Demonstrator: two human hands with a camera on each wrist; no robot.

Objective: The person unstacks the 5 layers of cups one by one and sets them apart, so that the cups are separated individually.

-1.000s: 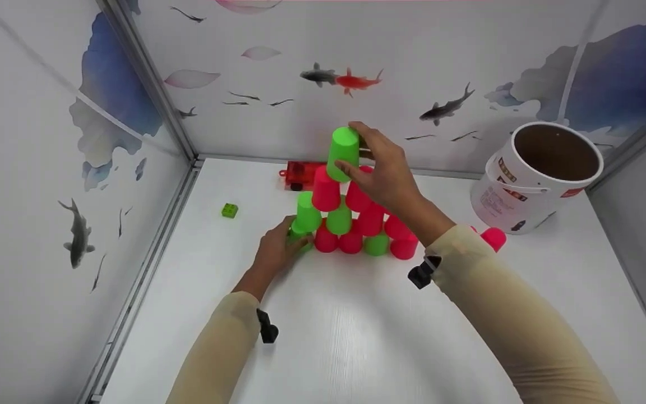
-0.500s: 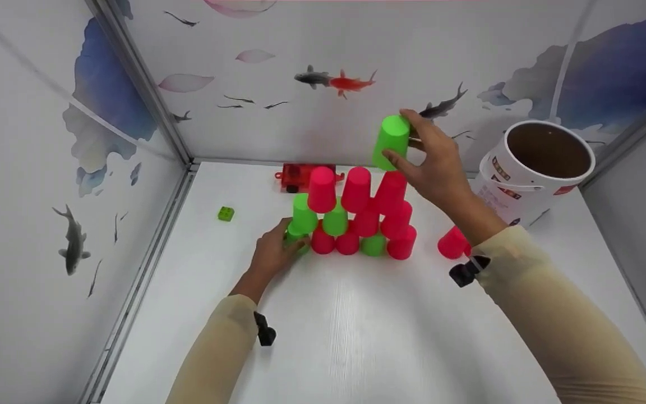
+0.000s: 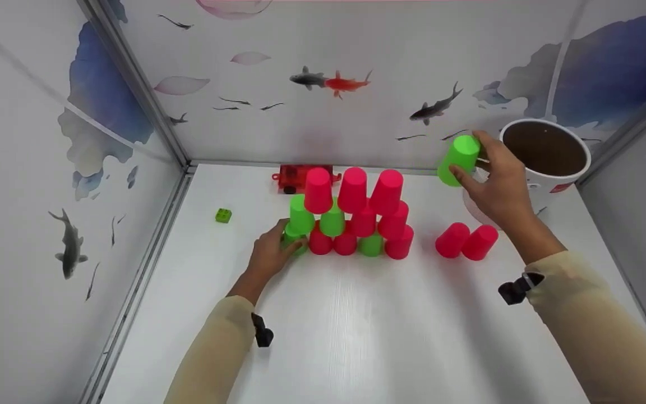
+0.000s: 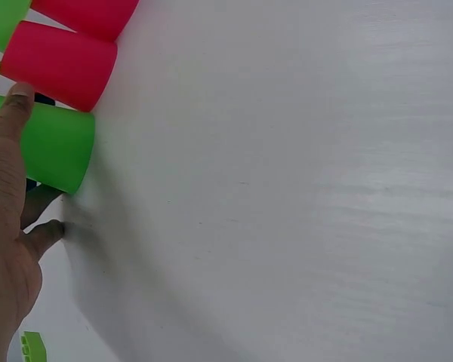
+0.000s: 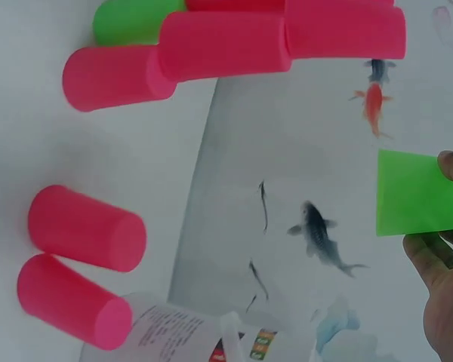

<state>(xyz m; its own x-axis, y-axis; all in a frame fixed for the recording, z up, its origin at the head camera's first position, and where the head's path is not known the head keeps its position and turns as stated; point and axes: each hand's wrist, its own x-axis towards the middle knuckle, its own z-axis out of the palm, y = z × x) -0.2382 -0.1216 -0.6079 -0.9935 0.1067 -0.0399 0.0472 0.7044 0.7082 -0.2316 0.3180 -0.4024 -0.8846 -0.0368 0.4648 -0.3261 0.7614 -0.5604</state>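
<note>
My right hand (image 3: 499, 182) holds a green cup (image 3: 458, 160) upside down in the air, right of the stack and in front of the bucket. In the right wrist view that cup (image 5: 414, 192) sits between thumb and fingers. My left hand (image 3: 270, 249) grips the green cup (image 4: 59, 147) at the left end of the bottom row, fingers on either side of it. The stack has three tiers of upside-down pink and green cups. Three pink cups, among them the middle one (image 3: 353, 191), form its top tier. A green cup (image 3: 301, 213) starts the second tier.
Two pink cups (image 3: 452, 240) stand upside down on the white table (image 3: 356, 331), right of the stack. A white bucket (image 3: 558, 182) stands at the back right, partly behind my right hand. A red toy cart (image 3: 295, 178) sits behind the stack, a green toy brick (image 3: 223, 215) to its left.
My right hand has carried the green cup away from above the stack's top tier, rightward to near the bucket. The left hand stays on its cup at the stack's lower left.
</note>
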